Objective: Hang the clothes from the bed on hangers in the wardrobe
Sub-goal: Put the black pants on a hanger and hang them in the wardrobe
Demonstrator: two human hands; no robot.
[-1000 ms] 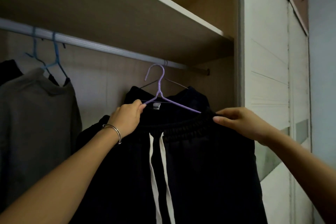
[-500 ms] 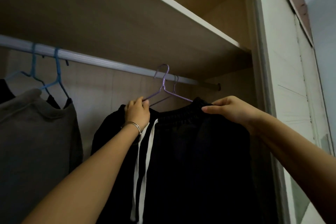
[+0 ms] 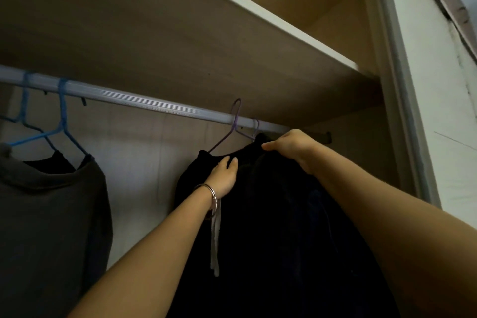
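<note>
Your left hand [image 3: 224, 175] lies against the upper left part of the black garment [image 3: 273, 227], fingers straight and close together, palm flat on the cloth and pinching nothing; a metal bracelet [image 3: 209, 192] sits on that wrist. Your right hand [image 3: 291, 147] is at the garment's top edge, just under the right end of the rail [image 3: 154, 105], with its fingers curled over the dark fabric and the thumb pointing left, so it grips the cloth there. The black garment hangs on the purple hanger [image 3: 235, 121], whose hook is over the rail near its right end; one purple arm slopes down into the garment's left shoulder, and the other arm is hidden behind the cloth and your right hand. A pale drawstring [image 3: 215, 237] dangles down the garment's front, below your left wrist. Toward the rail's left end, well apart from this, two blue hangers [image 3: 62, 121] hang, with a grey garment [image 3: 51, 209] hanging under them. A wooden shelf [image 3: 206, 46] runs above the rail, and the wardrobe's white side frame [image 3: 397, 111] stands at the right.
</note>
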